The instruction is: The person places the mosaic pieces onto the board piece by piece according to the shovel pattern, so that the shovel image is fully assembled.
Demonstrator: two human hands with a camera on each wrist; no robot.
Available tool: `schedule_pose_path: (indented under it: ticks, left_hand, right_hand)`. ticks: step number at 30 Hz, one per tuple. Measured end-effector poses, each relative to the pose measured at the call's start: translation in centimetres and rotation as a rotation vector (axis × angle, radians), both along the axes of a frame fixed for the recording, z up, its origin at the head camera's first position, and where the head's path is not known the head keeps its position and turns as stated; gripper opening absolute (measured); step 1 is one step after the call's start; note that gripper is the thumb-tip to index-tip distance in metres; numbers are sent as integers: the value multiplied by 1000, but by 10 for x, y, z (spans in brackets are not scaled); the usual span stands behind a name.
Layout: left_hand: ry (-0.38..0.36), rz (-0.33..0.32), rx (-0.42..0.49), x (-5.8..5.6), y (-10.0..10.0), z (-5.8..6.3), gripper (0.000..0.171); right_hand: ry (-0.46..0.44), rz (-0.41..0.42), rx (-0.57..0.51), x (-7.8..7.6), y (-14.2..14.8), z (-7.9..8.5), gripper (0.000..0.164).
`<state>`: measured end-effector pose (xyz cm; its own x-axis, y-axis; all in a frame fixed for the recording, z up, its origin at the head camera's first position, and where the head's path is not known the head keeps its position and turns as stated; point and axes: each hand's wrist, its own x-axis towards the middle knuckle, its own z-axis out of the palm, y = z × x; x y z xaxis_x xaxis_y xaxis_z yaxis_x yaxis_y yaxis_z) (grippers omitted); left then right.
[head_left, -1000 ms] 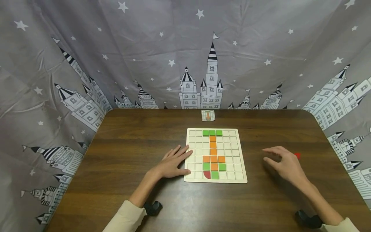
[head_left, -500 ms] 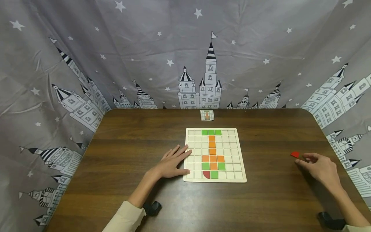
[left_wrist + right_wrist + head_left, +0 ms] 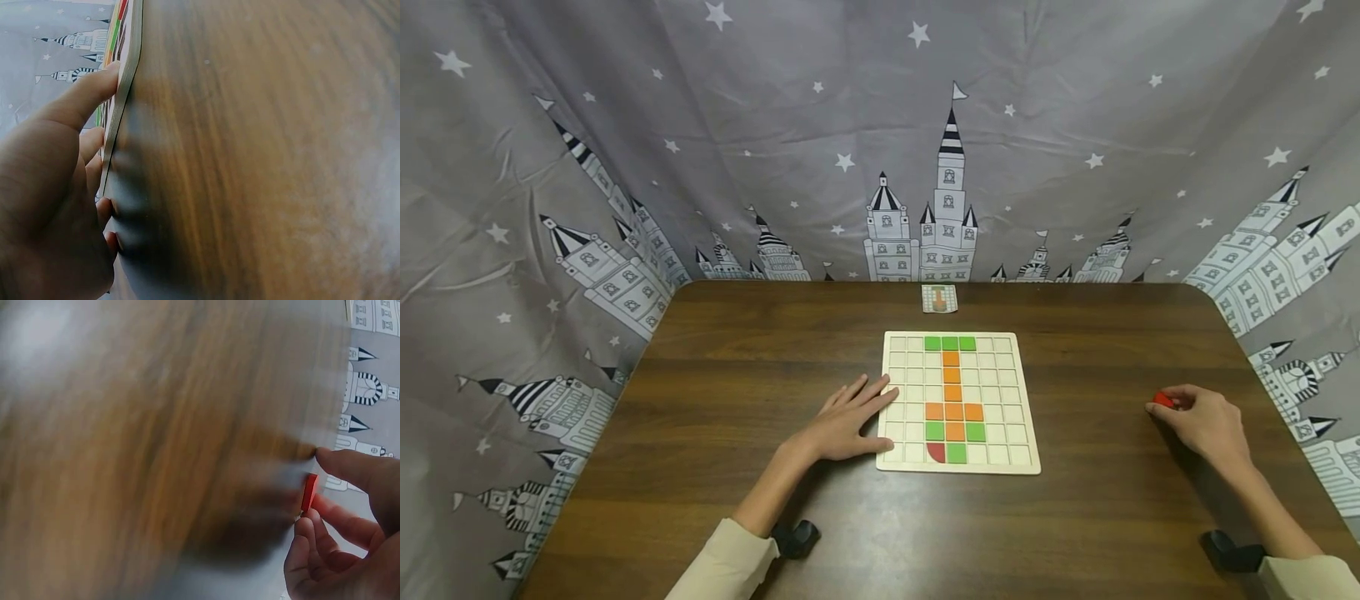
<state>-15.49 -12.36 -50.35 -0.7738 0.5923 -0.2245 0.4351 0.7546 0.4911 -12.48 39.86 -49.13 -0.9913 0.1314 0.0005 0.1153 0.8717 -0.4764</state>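
A square cream grid board (image 3: 1000, 387) lies mid-table, with green, orange and dark red tiles forming a tall figure. My left hand (image 3: 852, 425) rests at its left edge with spread fingers, the thumb and fingertips on the board; the left wrist view shows that thumb (image 3: 103, 84) on the board's rim. Far to the right, my right hand (image 3: 1210, 421) has its thumb and curled fingers around a small red tile (image 3: 1163, 400). In the right wrist view the red tile (image 3: 309, 492) is against the index finger, while the thumb (image 3: 331, 461) shows a gap to it.
A small pattern card (image 3: 939, 298) lies at the table's back edge, printed with a similar figure. The brown wooden table (image 3: 737, 350) meets a grey curtain (image 3: 820, 133) with castles and stars behind it. Each wrist wears a black camera band.
My right hand has gone right past the red tile, then back left, and its fingers have come around the tile. The left hand and the board's tiles look the same.
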Motion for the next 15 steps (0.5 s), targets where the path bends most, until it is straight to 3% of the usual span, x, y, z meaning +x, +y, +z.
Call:
schedule_pose_path:
  ticks: [15]
  left_hand:
    - [-2,5,22,1,1,2,81]
  right_hand:
    - [46,82,-23,4,-3,-3,25]
